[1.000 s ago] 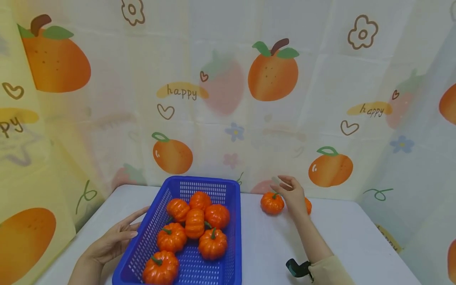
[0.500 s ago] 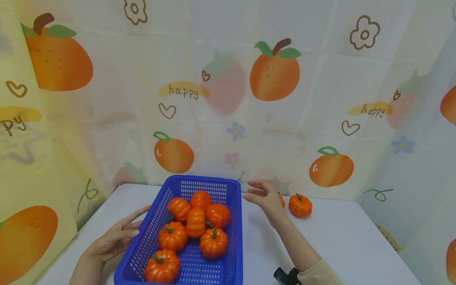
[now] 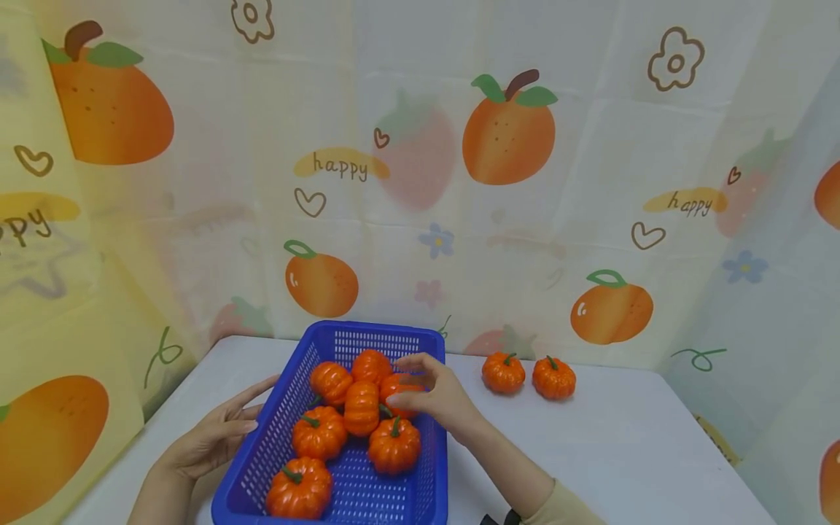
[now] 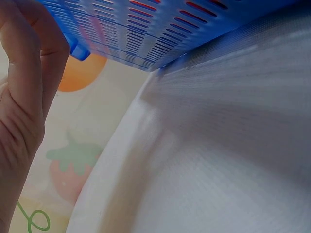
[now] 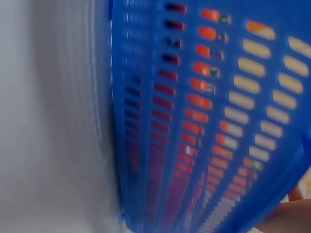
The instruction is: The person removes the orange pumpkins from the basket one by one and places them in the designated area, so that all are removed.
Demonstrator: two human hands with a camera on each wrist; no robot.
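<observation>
A blue plastic basket (image 3: 434,467) stands on the white table with several small orange pumpkins (image 3: 299,490) inside. My left hand (image 3: 210,441) is at its left side, fingers extended near the slotted wall; in the left wrist view that hand (image 4: 22,73) is beside the basket (image 4: 160,29). Over the right rim reaches my right hand (image 3: 442,399), its thumb and fingers spread above a pumpkin (image 3: 402,386) and partly hiding it. Contact with that pumpkin cannot be made out. The right wrist view is blurred and shows mostly the basket's slotted wall (image 5: 194,111).
Two more pumpkins, one (image 3: 503,373) left of the other (image 3: 554,378), sit near the back edge of the white table (image 3: 590,452), right of the basket. A fruit-printed curtain (image 3: 420,277) hangs behind the table and at both sides.
My right hand has moved left from the two pumpkins on the table to above the basket's right side. Those pumpkins are still on the table. The left hand stays beside the basket.
</observation>
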